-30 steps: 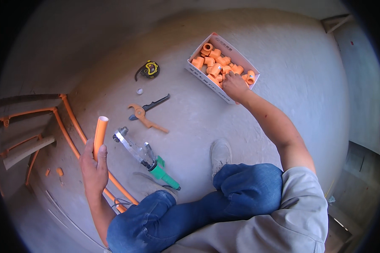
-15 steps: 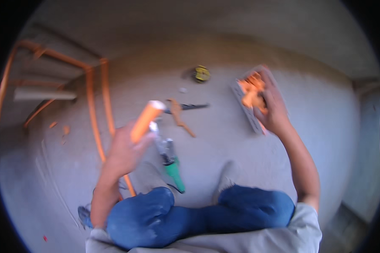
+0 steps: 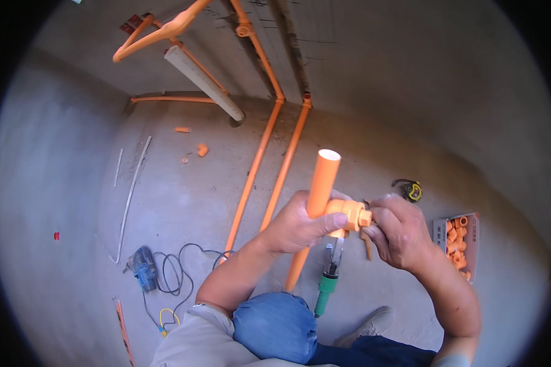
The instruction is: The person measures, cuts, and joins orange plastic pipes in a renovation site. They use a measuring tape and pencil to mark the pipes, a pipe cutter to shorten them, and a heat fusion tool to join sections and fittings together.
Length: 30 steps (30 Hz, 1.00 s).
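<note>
My left hand (image 3: 303, 226) is closed around an orange plastic pipe (image 3: 323, 183), which slants upward with its open white end on top. Its thumb also presses an orange pipe fitting (image 3: 347, 215) against the pipe. From that fitting sticks a small square-headed orange plug (image 3: 365, 218). My right hand (image 3: 401, 232) has its fingers curled and pinched at the plug's head; their tips partly hide the contact. Below the hands, a pipe welding tool with a green handle (image 3: 326, 290) lies on the floor. Behind my right fingers an orange-handled tool (image 3: 367, 248) is mostly covered.
A box (image 3: 473, 244) of orange fittings stands at right, with a yellow tape measure (image 3: 414, 191) beyond my right hand. Fixed orange pipes (image 3: 251, 177) run along floor and wall. At left lie a blue power tool (image 3: 144, 269), its cord, and loose fittings (image 3: 202, 149).
My right hand has left the box of fittings and come to the plug, beside my left hand. A fitting now shows against the pipe in my left hand. The view has swung left.
</note>
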Tool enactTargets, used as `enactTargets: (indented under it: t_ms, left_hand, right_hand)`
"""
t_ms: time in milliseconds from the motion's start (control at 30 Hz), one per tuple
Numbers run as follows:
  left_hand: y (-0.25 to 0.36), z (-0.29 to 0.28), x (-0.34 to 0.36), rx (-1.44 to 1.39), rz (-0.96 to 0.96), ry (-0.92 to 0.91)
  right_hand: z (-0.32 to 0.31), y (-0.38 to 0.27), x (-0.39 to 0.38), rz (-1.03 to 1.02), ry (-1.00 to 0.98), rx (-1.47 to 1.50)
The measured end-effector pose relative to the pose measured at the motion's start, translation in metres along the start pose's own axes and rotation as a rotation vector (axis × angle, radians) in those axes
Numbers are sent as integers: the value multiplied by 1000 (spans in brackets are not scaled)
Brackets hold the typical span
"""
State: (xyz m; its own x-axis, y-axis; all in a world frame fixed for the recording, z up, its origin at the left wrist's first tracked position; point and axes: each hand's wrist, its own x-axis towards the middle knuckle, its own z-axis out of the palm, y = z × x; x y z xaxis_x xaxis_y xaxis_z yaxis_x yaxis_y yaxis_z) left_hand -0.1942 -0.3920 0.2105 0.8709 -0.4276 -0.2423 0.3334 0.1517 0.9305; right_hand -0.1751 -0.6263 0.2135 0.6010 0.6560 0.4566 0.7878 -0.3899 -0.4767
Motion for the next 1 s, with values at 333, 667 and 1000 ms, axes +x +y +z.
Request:
enactTargets:
  t_ms: [333, 667, 1000]
  left_hand:
    - [-4, -23, -7, -71, -56, -129]
    - [-22, -32, -9, -58, 66, 0]
    - [-13, -66, 4, -168, -158, -422]
  right_hand:
    - [18, -7, 22, -52, -28, 49]
    - [61, -12, 21, 151, 163, 292]
    - [57, -7, 41, -62, -57, 265]
